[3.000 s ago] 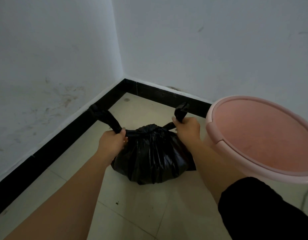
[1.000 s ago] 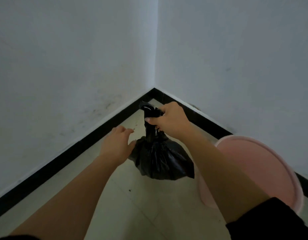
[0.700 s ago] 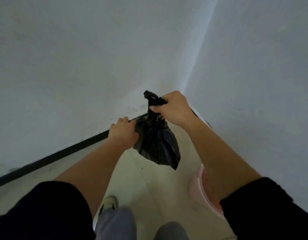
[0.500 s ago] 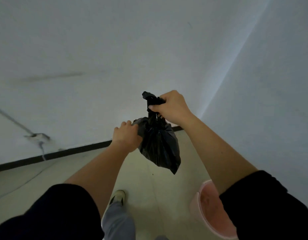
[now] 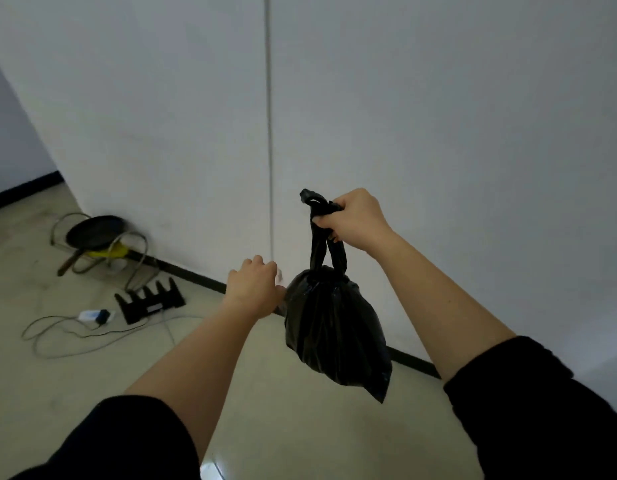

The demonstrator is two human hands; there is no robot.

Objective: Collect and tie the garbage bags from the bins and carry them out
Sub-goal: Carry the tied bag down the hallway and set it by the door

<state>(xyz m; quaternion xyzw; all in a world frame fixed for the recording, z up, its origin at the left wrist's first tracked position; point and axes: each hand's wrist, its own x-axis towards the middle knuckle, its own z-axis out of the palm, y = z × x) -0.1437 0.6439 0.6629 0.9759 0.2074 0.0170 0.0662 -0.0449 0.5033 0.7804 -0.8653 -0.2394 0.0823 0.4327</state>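
- Fingers (image 5: 323, 221) of the right hand (image 5: 353, 220) are curled tight round the two handles (image 5: 319, 251) of the black garbage bag (image 5: 334, 330); the loop ends stick out above the fist.
- Bag position: it hangs in the air below the right hand, clear of the floor (image 5: 300, 427), in front of the white wall (image 5: 438, 116). Its mouth is gathered shut beneath the handles.
- Left hand (image 5: 256, 289): the fingers (image 5: 255, 265) are loosely bent and grip nothing. The hand sits just beside the bag's upper left side; whether the thumb touches the plastic cannot be told.
- Both forearms are bare, with black sleeves (image 5: 542, 410) at the bottom edge.
- Floor, far left, by the wall: a black frying pan (image 5: 95, 232) rests on a yellow object (image 5: 111, 251) inside a wire frame.
- Nearer: a black toothed rack (image 5: 149, 299), a white adapter (image 5: 90, 315) and a thin cable (image 5: 92, 337) looping over the tiles.
- Black skirting (image 5: 411, 362) runs along the wall's foot.
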